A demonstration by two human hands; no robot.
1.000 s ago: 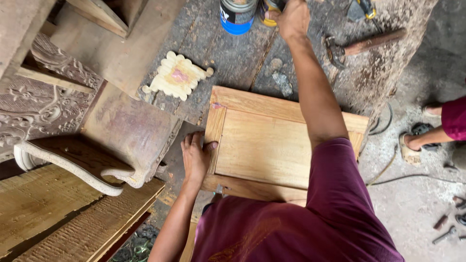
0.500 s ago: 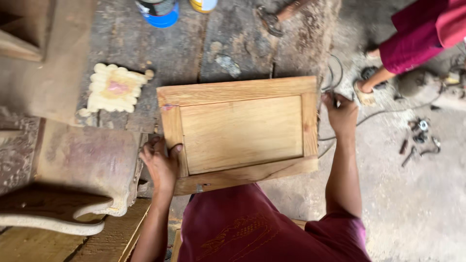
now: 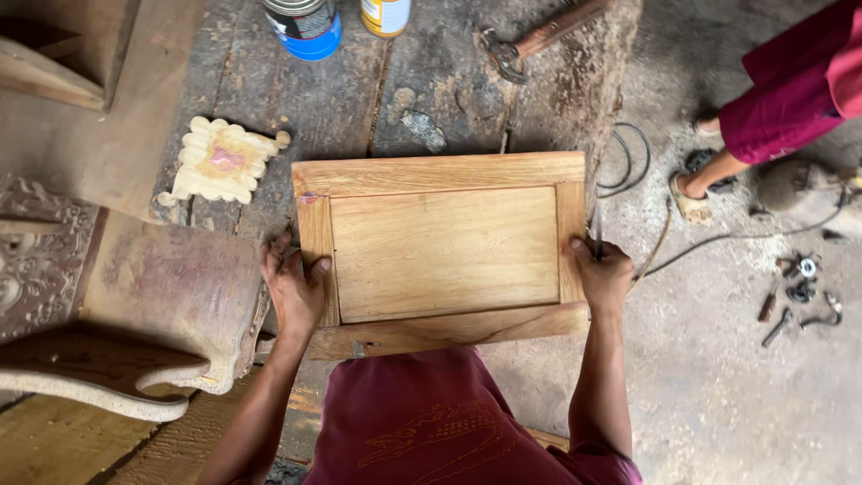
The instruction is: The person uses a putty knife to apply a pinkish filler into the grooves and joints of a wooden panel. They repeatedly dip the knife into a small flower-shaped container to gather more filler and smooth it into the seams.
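Note:
A rectangular wooden framed panel [image 3: 444, 251] lies flat on a rough, dark workbench [image 3: 422, 99]. My left hand [image 3: 292, 292] grips the panel's left edge, thumb on top of the frame. My right hand [image 3: 602, 274] grips the right edge, where the panel reaches the bench's side. My maroon shirt fills the bottom of the view.
A carved, scalloped wooden ornament [image 3: 220, 162] lies left of the panel. A blue-based can [image 3: 303, 25], a yellow can [image 3: 386, 15] and a hammer [image 3: 539, 38] sit at the back. Carved furniture parts [image 3: 135, 305] crowd the left. Another person's legs [image 3: 772, 108], cables and small tools are on the floor at right.
My right hand came back from the cans at the bench's far end and took the panel's right edge. The panel now lies squarer in front of me, held at both sides.

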